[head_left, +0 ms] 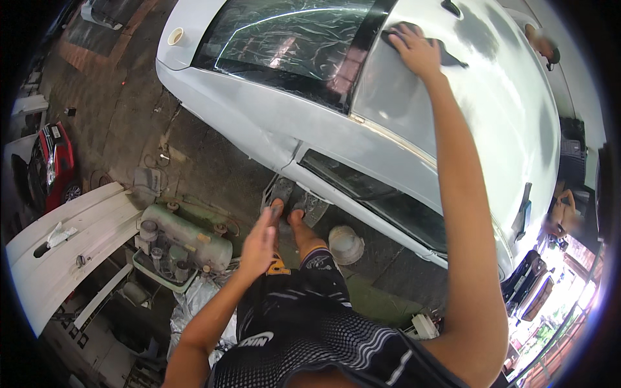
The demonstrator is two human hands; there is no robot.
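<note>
My right hand (415, 50) presses a dark cloth (455, 59) against the car roof (393, 87), close to the edge of the rear window. Parts of the cloth stick out on both sides of my fingers. The roof is whitish grey, with dark smudged patches farther along. Plastic film covers the rear window (291, 42). My left hand (260, 246) hangs in the air in front of my body, apart from the car. Its fingers are stretched out and nothing shows in it.
A cream cup (175, 36) sits on the car's rear. Beside my feet, perched on a step (314, 208), stands a whitish bucket (347, 246). An air compressor (187, 239) and a loose white panel (84, 223) lie left. Two other people (542, 45) (564, 213) are beyond the car.
</note>
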